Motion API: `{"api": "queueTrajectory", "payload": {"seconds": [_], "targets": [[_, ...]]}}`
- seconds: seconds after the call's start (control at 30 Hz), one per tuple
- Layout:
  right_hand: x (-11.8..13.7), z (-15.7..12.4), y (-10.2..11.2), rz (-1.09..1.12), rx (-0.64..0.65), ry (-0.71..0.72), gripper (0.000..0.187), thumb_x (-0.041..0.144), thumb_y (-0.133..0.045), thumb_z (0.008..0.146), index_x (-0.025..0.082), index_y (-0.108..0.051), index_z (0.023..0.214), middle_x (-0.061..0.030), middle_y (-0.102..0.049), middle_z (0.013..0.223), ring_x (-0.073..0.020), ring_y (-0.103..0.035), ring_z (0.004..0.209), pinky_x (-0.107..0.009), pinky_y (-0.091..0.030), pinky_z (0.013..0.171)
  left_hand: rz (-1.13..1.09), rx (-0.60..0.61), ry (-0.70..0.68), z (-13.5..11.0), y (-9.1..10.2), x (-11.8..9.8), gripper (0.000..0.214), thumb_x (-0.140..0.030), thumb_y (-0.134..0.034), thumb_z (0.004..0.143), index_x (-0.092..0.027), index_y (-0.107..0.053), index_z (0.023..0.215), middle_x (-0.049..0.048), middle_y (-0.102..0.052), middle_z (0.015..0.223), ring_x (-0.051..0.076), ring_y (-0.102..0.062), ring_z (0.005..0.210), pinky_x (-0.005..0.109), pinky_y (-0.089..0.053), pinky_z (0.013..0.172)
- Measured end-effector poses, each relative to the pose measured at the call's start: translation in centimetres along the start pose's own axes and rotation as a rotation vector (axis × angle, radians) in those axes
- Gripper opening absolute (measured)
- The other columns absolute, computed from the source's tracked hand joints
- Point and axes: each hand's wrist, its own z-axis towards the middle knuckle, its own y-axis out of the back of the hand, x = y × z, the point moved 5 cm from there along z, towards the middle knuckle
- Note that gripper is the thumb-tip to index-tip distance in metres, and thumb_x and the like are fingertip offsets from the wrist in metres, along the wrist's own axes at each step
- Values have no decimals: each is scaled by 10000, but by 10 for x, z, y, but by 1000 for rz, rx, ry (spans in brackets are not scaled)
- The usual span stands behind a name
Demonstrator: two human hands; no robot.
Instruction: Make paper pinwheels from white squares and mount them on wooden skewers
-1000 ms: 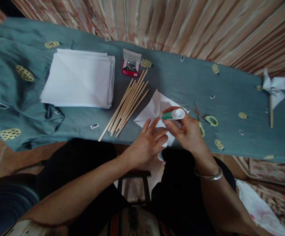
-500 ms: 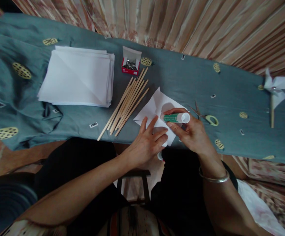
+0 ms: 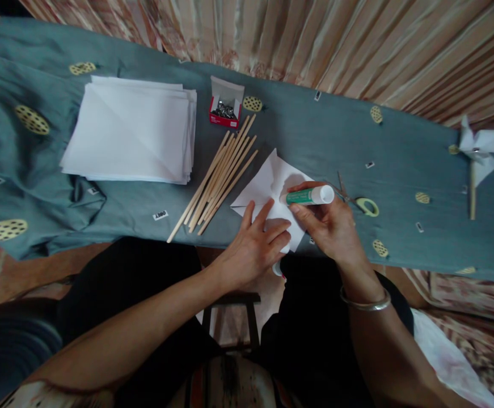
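A white square of paper (image 3: 291, 173) with cuts in from its corners lies near the table's front edge. My left hand (image 3: 255, 246) rests on its lower left part, fingers spread and pressing it down. In my right hand (image 3: 329, 221) is a green and white glue stick (image 3: 302, 196), held tilted with its tip at the paper's middle. A small white cylindrical piece (image 3: 277, 268) shows below the left hand's edge; whether that hand grips it is unclear. Scissors (image 3: 366, 206) with a light green handle lie just beyond the right hand.
Several wooden sticks (image 3: 219, 181) lie left of the paper. Behind them stands an open red box (image 3: 224, 116) of small metal pieces. A stack of white paper (image 3: 130, 133) is at the left, a finished paper pinwheel (image 3: 476, 150) at the far right. A pleated curtain (image 3: 293, 39) hangs behind the table.
My right hand has shifted the glue stick slightly, its rear end now a little farther right and up. The left hand stays on the paper.
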Motion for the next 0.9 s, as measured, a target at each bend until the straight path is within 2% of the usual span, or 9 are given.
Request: {"api": "queueTrajectory", "payload": {"seconds": [0.23,0.4,0.5,0.6,0.73,0.9], "targets": [[-6,9,-1,126,-97,-60,272,473,-692,819,238,-650,951,-44,-738,923,-223,-700,890,-409,-569,853,-20,-11,3,-1,-1,1,189,-189,-586,914,-167,-628,1097,115,-625,1317,362,-208,1494,712,-157,1170],[-25,11,5,373,-207,-209,284,486,-740,768,240,-651,879,-17,-728,870,-199,-706,825,-399,-598,808,-9,-21,-17,-2,-1,1,190,-185,-591,910,-155,-616,1095,117,-627,1308,372,-210,1491,707,-161,1172],[-28,11,9,437,-237,-249,278,499,-734,774,239,-657,839,-13,-723,873,-193,-709,833,-387,-620,772,9,-25,-22,-3,-3,2,189,-195,-579,918,-162,-615,1101,107,-624,1311,376,-198,1492,706,-161,1173],[-27,10,10,447,-257,-254,300,508,-768,735,237,-669,819,1,-724,842,-181,-708,804,-368,-629,746,22,-24,-19,-3,-6,3,197,-195,-575,919,-177,-619,1111,105,-615,1319,367,-189,1498,706,-155,1173],[-22,9,0,367,-230,-228,342,515,-809,675,224,-675,791,6,-728,784,-162,-686,693,-341,-611,667,23,-20,-16,-3,-8,4,211,-194,-570,918,-181,-623,1122,95,-613,1328,365,-179,1499,704,-144,1177],[-20,11,-9,277,-207,-178,320,516,-794,689,236,-656,761,16,-713,717,-165,-656,624,-333,-574,606,27,-22,-18,-3,-7,2,205,-183,-551,925,-170,-625,1117,95,-613,1334,371,-198,1492,697,-158,1179]]}}
